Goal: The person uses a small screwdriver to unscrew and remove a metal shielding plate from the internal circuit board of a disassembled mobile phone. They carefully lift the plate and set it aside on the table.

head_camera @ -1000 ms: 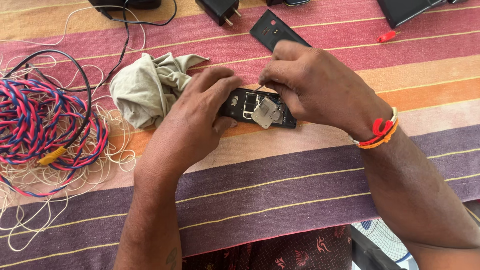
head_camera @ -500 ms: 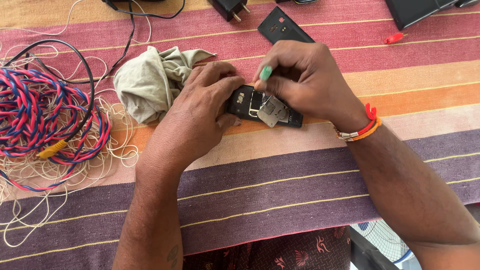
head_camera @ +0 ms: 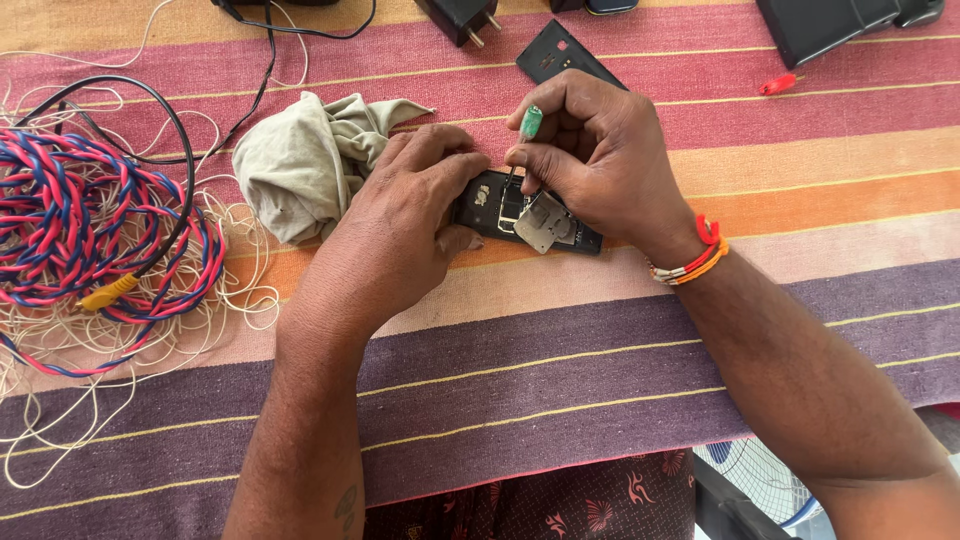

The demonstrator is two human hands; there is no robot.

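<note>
An opened black phone (head_camera: 500, 205) lies on a striped cloth (head_camera: 560, 330), with a small metal shield plate (head_camera: 541, 223) lifted from its insides. My left hand (head_camera: 400, 225) presses down on the phone's left end and holds it still. My right hand (head_camera: 590, 150) grips a small green-handled screwdriver (head_camera: 528, 125), tip down on the phone's board. A loose black back cover (head_camera: 560, 55) lies just behind my right hand.
A crumpled beige rag (head_camera: 300, 160) sits left of the phone. A tangle of red-and-blue and white wires (head_camera: 90, 240) fills the left side. A black charger plug (head_camera: 460, 15), a black case (head_camera: 820, 25) and a small red piece (head_camera: 778, 84) lie at the back.
My right hand has lifted and turned upright, so the green screwdriver handle now shows above the fingers. The metal plate stays raised. The left hand keeps its hold.
</note>
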